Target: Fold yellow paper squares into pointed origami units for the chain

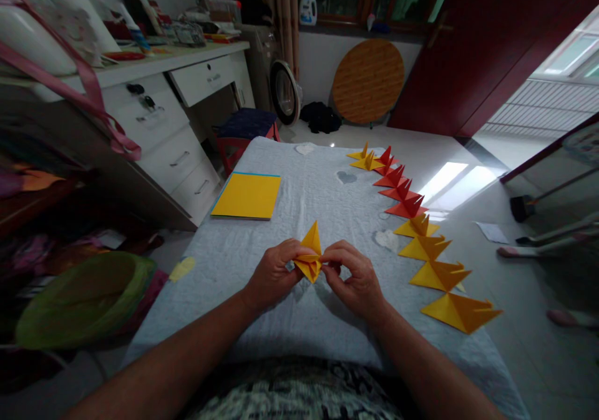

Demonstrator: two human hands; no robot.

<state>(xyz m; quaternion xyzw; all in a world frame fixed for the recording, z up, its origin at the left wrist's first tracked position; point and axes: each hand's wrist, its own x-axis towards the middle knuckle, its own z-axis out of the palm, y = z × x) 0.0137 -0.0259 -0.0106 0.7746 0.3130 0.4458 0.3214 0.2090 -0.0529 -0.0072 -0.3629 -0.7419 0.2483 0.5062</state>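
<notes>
Pointing away from the person with its long axis, the folded yellow paper figure (pixel 312 238) is between the two hands, over the near half of the bench (pixel 318 189). It is to the right of the left hand (pixel 274 275) and to the left of the right hand (pixel 355 278); both touch it, so neither is clearly nearer. The left grip is clamped on its left side; the right grip has thumb and index finger pinched together at its right edge.

The bench is covered with a pale, slightly wrinkled cloth. Yellow square paper (pixel 248 196) lies flat at the left, well apart from the hands. Along the right side goes a row of yellow folded figures (pixel 456 311) and red folded figures (pixel 406 206), close to one another. Behind, the room shows a washing machine (pixel 260 48) with its door open, and a round wooden tabletop (pixel 368 80) leaning at the wall.
</notes>
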